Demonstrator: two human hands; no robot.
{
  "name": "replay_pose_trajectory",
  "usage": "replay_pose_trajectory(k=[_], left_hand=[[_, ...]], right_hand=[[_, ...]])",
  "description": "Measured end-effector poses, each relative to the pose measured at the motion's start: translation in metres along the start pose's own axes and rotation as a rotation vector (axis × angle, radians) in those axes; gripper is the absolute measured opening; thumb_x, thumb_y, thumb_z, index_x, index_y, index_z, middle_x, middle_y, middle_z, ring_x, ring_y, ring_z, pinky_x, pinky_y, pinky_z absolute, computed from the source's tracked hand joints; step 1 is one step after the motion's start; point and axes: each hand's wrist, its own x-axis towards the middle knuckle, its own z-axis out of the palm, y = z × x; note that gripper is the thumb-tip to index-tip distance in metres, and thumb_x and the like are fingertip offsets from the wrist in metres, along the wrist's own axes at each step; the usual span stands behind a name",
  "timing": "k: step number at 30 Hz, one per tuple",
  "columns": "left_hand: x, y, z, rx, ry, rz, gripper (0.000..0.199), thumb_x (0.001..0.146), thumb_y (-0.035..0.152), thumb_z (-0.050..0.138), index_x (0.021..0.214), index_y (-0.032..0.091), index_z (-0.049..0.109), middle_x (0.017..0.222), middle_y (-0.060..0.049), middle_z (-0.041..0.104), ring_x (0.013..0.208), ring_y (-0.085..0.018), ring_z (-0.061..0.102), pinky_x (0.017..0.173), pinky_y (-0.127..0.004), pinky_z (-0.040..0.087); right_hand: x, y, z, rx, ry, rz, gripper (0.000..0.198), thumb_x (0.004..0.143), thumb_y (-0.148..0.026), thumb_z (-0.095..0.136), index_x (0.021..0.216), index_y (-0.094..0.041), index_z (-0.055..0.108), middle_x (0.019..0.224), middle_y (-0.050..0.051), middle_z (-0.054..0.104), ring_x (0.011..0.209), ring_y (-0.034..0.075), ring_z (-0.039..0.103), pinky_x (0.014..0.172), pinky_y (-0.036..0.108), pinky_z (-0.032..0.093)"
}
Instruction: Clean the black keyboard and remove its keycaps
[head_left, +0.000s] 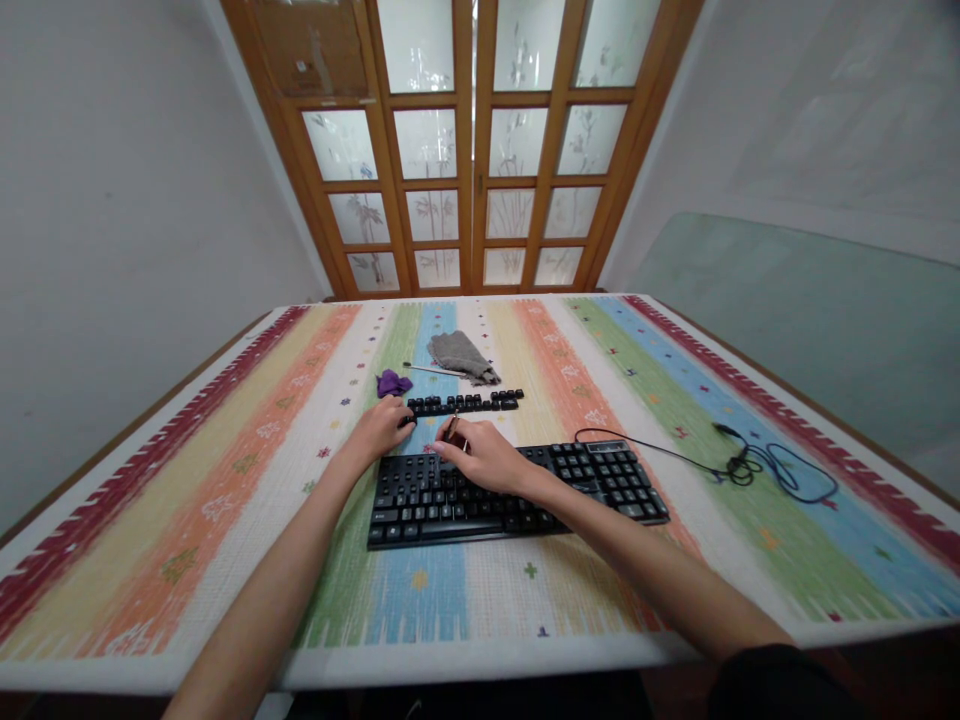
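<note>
A black keyboard [472, 505] lies in front of me, its upper left rows bare of keycaps. Just beyond it, loose black keycaps [469, 404] stand in rows on the cloth. My left hand [384, 430] rests at the left end of those rows, with thumb and fingers closed around a dark keycap [407, 420]. Above the keyboard's top edge, my right hand [484, 455] pinches a small slim tool [452, 426] with a brownish, shiny look; its exact kind is unclear. Part of the keyboard is hidden under my right hand and forearm.
Behind the keycaps lie a crumpled purple cloth [393, 383], a grey cloth [459, 355] and a thin brush-like stick [435, 370]. The keyboard's cable [750, 465] runs coiled to the right. A striped tablecloth [247, 500] covers the table; wooden glazed doors [472, 150] stand beyond.
</note>
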Motion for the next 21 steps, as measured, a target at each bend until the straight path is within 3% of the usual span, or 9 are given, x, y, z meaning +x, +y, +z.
replay_pose_trajectory(k=[13, 21], left_hand=[[-0.0010, -0.0016, 0.0021, 0.002, -0.010, -0.003, 0.024, 0.085, 0.020, 0.058, 0.106, 0.015, 0.071, 0.089, -0.009, 0.063, 0.092, -0.023, 0.057, 0.082, -0.033, 0.048], [0.0010, 0.0009, -0.0003, 0.005, -0.071, 0.025, 0.028, 0.085, 0.016, 0.055, 0.106, 0.016, 0.073, 0.090, -0.009, 0.065, 0.092, -0.023, 0.058, 0.081, -0.032, 0.048]], right_hand=[[-0.0021, -0.0001, -0.0001, -0.007, -0.034, -0.002, 0.015, 0.092, -0.028, 0.057, 0.089, -0.015, 0.064, 0.065, -0.001, 0.060, 0.061, 0.013, 0.055, 0.061, 0.024, 0.036], [-0.0048, -0.0043, -0.0010, -0.013, -0.077, 0.010, 0.016, 0.092, -0.029, 0.057, 0.091, -0.015, 0.064, 0.066, -0.001, 0.060, 0.061, 0.013, 0.055, 0.061, 0.024, 0.037]])
